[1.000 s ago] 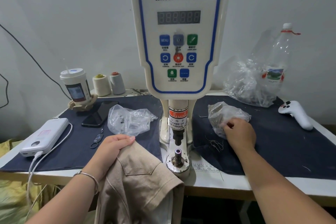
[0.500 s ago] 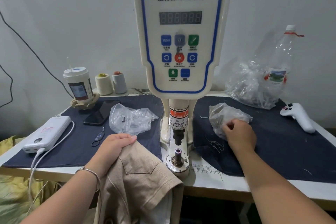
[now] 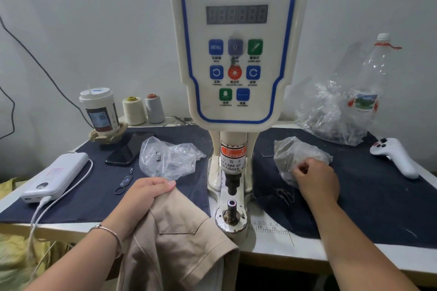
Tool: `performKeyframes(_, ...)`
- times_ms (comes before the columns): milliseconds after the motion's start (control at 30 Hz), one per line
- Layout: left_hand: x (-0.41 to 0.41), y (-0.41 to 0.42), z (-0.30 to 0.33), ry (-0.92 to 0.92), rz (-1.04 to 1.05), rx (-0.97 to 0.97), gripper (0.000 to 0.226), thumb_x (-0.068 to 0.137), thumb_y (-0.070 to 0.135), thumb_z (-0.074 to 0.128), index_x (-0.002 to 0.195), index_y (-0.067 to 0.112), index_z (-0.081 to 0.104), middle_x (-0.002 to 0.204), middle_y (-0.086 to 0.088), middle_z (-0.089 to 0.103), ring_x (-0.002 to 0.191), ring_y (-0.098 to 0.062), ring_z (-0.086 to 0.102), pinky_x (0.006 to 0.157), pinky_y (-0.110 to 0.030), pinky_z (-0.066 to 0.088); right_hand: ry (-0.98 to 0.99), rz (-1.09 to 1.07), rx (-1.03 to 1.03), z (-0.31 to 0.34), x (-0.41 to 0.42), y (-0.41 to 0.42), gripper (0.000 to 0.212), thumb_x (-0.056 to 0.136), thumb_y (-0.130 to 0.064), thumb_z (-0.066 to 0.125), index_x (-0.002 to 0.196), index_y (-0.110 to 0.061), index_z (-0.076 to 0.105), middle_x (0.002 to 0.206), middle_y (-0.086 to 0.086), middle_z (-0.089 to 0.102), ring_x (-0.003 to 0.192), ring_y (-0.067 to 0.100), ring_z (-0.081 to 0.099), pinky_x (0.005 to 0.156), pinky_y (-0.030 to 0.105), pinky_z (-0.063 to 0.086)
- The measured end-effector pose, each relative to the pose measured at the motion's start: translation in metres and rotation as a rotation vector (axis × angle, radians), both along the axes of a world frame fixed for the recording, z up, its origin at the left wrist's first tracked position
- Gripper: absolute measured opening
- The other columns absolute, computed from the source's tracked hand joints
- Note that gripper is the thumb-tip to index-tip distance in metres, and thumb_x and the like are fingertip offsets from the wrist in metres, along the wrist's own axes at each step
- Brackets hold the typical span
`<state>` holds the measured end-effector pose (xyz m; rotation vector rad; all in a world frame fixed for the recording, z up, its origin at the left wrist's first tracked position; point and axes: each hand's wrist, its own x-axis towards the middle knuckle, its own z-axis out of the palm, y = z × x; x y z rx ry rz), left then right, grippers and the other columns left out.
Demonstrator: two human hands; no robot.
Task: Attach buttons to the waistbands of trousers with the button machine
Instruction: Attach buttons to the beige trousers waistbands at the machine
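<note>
Left hand [image 3: 147,192] grips the top edge of the tan trousers [image 3: 175,238], fingers curled over the fabric, thumb hidden underneath. The trousers hang off the table's front edge at about 8 o'clock from the button machine [image 3: 236,54], with the cloth corner just beside the lower die [image 3: 231,205] but not yet over it. Probably parked there so the waistband can slide onto the die quickly.

Right hand [image 3: 315,179] is at 3 o'clock from the die, fingers curled into the mouth of the small plastic bag [image 3: 298,156]. It looks like it is picking a button; whether it has pinched one cannot be told, fingertips are buried in the plastic. The bag sits close to the machine, likely for short reach.

The punch above the die is raised, gap clear, nothing loaded on the die as far as visible. A second clear bag [image 3: 168,156] lies at 10 o'clock from the die, with a few small metal parts inside. A larger bag [image 3: 331,116] is at 2 o'clock, near the wall.

Step judged: fetching a button part before positioning the waistband; early in the cycle. Risk: fingers near the punch, as the warning label says.
</note>
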<state>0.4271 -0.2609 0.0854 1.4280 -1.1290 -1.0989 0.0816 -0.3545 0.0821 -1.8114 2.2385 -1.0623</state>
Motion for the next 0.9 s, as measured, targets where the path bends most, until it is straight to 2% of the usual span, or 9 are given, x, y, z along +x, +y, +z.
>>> performKeyframes(100,-0.001,0.001,-0.001,0.029,0.0,0.002,0.025,0.088,0.019,0.068,0.067,0.006,0.063,0.066,-0.01,0.052,0.058,-0.018,0.05,0.058,-0.028,0.04,-0.018,-0.006,-0.011,0.0,0.002,0.001,0.024,0.085,-0.022,0.066,0.065,-0.024,0.052,0.062,-0.001,0.049,0.062,0.022,0.043,0.059,0.029,0.033)
performKeyframes(200,-0.001,0.001,-0.002,0.038,0.01,-0.002,0.024,0.088,0.021,0.069,0.072,0.003,0.063,0.068,-0.011,0.05,0.062,-0.021,0.047,0.06,-0.03,0.038,-0.006,0.02,-0.012,0.001,0.001,0.004,0.02,0.086,-0.016,0.065,0.067,-0.018,0.059,0.074,0.012,0.065,0.063,0.023,0.042,0.062,0.029,0.032)
performKeyframes(467,-0.001,0.001,0.0,-0.002,0.024,-0.001,0.029,0.088,0.023,0.069,0.061,0.011,0.067,0.062,-0.008,0.058,0.061,-0.018,0.055,0.063,-0.027,0.044,0.092,0.107,-0.071,0.038,0.0,0.059,0.017,0.089,-0.013,0.062,0.075,-0.012,0.073,0.072,0.006,0.069,0.065,0.023,0.056,0.055,0.03,0.04)
performKeyframes(500,-0.001,0.001,-0.001,-0.003,0.026,-0.004,0.03,0.088,0.023,0.069,0.061,0.011,0.066,0.062,-0.007,0.058,0.062,-0.018,0.055,0.064,-0.028,0.043,0.02,0.123,-0.127,0.044,0.003,0.072,0.016,0.088,-0.014,0.063,0.075,-0.012,0.072,0.069,0.004,0.069,0.063,0.021,0.059,0.055,0.03,0.045)
performKeyframes(567,-0.001,0.002,0.0,0.005,0.03,-0.01,0.028,0.088,0.023,0.07,0.064,0.008,0.067,0.065,-0.008,0.059,0.065,-0.02,0.055,0.068,-0.031,0.043,-0.467,0.203,-0.095,0.054,0.022,0.101,0.012,0.086,-0.01,0.067,0.076,-0.01,0.073,0.061,0.003,0.069,0.055,0.015,0.063,0.052,0.029,0.051)
performKeyframes(633,0.0,0.002,0.0,0.022,0.039,-0.012,0.03,0.088,0.023,0.07,0.07,-0.001,0.067,0.069,-0.011,0.059,0.068,-0.022,0.055,0.072,-0.033,0.043,-1.018,0.317,0.128,0.053,0.054,0.126,0.009,0.085,-0.005,0.068,0.077,-0.005,0.072,0.061,0.008,0.069,0.049,0.015,0.062,0.044,0.021,0.048)
performKeyframes(667,0.0,0.002,-0.001,0.029,0.043,-0.015,0.033,0.088,0.023,0.07,0.073,-0.006,0.066,0.07,-0.012,0.06,0.07,-0.023,0.056,0.074,-0.034,0.043,-1.159,0.347,0.232,0.049,0.068,0.134,0.008,0.084,-0.004,0.068,0.077,-0.003,0.072,0.062,0.009,0.068,0.048,0.015,0.06,0.042,0.019,0.046)
performKeyframes(733,0.0,0.001,-0.001,0.029,0.052,-0.013,0.033,0.087,0.023,0.071,0.075,-0.007,0.067,0.071,-0.011,0.063,0.071,-0.023,0.058,0.076,-0.035,0.044,-1.308,0.343,0.345,0.045,0.089,0.145,0.006,0.082,-0.005,0.07,0.078,-0.002,0.072,0.06,0.009,0.066,0.044,0.011,0.057,0.039,0.017,0.04)
performKeyframes(900,0.002,0.0,-0.005,0.015,0.046,-0.015,0.033,0.085,0.025,0.072,0.073,-0.005,0.067,0.068,-0.008,0.062,0.067,-0.019,0.058,0.074,-0.033,0.045,-1.553,0.245,0.404,0.043,0.109,0.147,0.006,0.081,-0.006,0.072,0.078,-0.002,0.069,0.052,0.003,0.059,0.036,0.006,0.048,0.033,0.013,0.03)
